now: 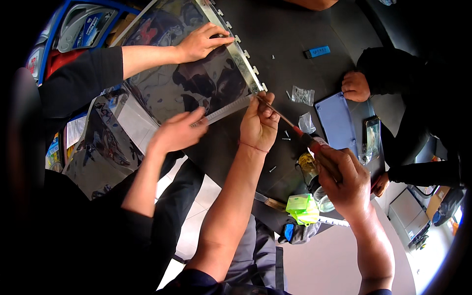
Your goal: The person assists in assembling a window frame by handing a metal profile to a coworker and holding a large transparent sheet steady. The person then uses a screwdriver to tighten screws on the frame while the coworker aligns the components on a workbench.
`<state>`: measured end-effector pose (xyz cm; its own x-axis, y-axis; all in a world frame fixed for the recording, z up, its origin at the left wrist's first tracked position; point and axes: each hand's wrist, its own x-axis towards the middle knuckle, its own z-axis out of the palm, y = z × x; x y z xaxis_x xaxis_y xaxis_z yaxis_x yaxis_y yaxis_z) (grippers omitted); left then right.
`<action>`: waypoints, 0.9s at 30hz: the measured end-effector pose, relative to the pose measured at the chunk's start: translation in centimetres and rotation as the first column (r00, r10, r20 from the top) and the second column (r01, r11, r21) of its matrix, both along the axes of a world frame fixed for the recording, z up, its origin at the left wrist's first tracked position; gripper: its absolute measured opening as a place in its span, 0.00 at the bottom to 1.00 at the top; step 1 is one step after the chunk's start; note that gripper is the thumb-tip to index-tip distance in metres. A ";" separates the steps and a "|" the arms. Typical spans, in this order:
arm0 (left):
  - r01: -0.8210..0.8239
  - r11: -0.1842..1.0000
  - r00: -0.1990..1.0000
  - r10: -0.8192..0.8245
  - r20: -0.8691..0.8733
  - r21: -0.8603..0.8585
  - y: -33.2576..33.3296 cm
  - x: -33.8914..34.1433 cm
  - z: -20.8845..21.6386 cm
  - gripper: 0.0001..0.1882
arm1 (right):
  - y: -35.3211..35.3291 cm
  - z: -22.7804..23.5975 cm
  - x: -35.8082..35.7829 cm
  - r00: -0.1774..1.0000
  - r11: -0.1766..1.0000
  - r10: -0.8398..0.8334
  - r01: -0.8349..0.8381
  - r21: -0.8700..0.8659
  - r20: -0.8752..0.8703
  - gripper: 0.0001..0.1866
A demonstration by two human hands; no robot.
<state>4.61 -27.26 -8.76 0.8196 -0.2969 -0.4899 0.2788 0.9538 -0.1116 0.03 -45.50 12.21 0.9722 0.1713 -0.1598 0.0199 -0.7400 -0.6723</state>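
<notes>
My right hand (344,177) is wrapped round the handle of a screwdriver (291,123), its shaft slanting up and left. At its tip, my left hand (259,125) pinches the lower end of a notched metal strip (242,59); any screw between the fingers is hidden. The strip runs along the edge of a clear, dark-looking plastic sheet (196,81). A co-worker at my left presses one hand (204,44) on the strip. That person's other hand (177,132), blurred, is at a pale ribbed edge (228,110) of the sheet.
On the dark table (290,73) lie a blue box (317,51), small screws (286,134), a plastic bag (302,95), a bluish tray (339,120) and a phone (372,135). A yellow-green packet (303,209) lies nearer. Another person's hand (355,86) rests by the tray.
</notes>
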 end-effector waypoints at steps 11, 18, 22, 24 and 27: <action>-0.029 0.996 0.999 0.028 -0.015 -0.085 -0.3 0.9 -1.5 0.15 | 1.1 0.9 4.6 0.985 0.971 0.171 -0.171 -0.167 -0.014 0.17; -0.127 0.992 0.989 0.124 -0.084 -0.022 -1.6 0.7 -1.6 0.13 | 0.9 1.5 7.9 0.961 0.947 0.258 -0.271 -0.173 -0.094 0.16; -0.155 0.987 0.985 0.152 -0.087 -0.035 -1.7 0.6 -1.6 0.12 | 1.2 1.9 9.7 0.939 0.920 0.327 -0.343 -0.190 -0.108 0.15; -0.160 0.986 0.984 0.157 -0.082 -0.036 -1.7 0.6 -1.6 0.13 | 1.4 2.1 10.3 0.922 0.896 0.374 -0.386 -0.221 -0.096 0.14; -0.179 0.981 0.983 0.175 -0.049 -0.076 -1.8 0.5 -1.8 0.13 | 2.0 2.7 11.3 0.882 0.824 0.461 -0.467 -0.321 -0.100 0.14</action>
<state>5.09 -29.10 -10.54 0.8418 -0.1886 -0.5057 0.0996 0.9752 -0.1979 11.31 -43.51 14.88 0.7879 0.5365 -0.3024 0.4071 -0.8222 -0.3978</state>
